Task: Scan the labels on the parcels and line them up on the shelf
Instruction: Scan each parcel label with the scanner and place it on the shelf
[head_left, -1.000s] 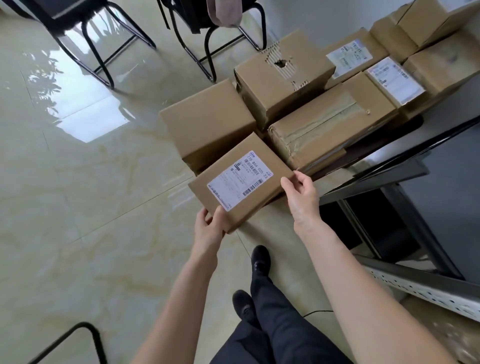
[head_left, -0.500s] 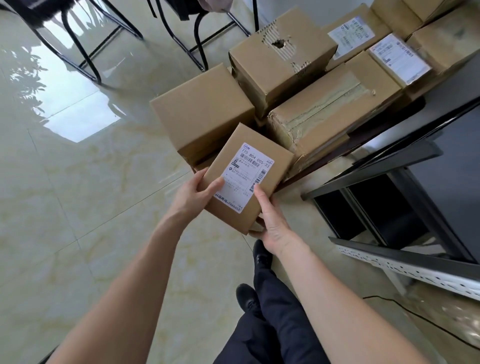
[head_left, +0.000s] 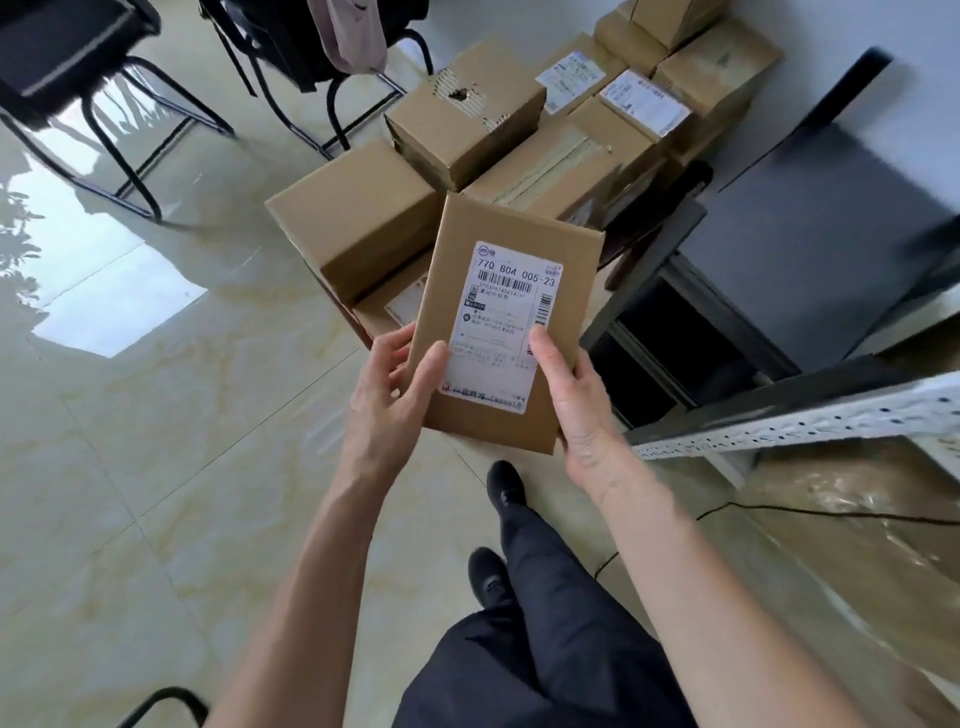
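Fingers (head_left: 434, 364) around parcel (head_left: 498, 228), stack (head_left: 467, 124) behind

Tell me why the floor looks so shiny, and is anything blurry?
In the head view, the glossy floor mirrors bright window light as a white glare patch; the held parcel and its label are sharp, while the chairs and the far boxes smear with motion blur, and the wide lens bends the edges.

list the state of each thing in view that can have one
held parcel: lifted off the stack, label up and facing the camera
left hand: gripping the parcel's lower left edge
right hand: gripping its lower right edge
torn box: hole in top, resting on the stack
chairs: unoccupied
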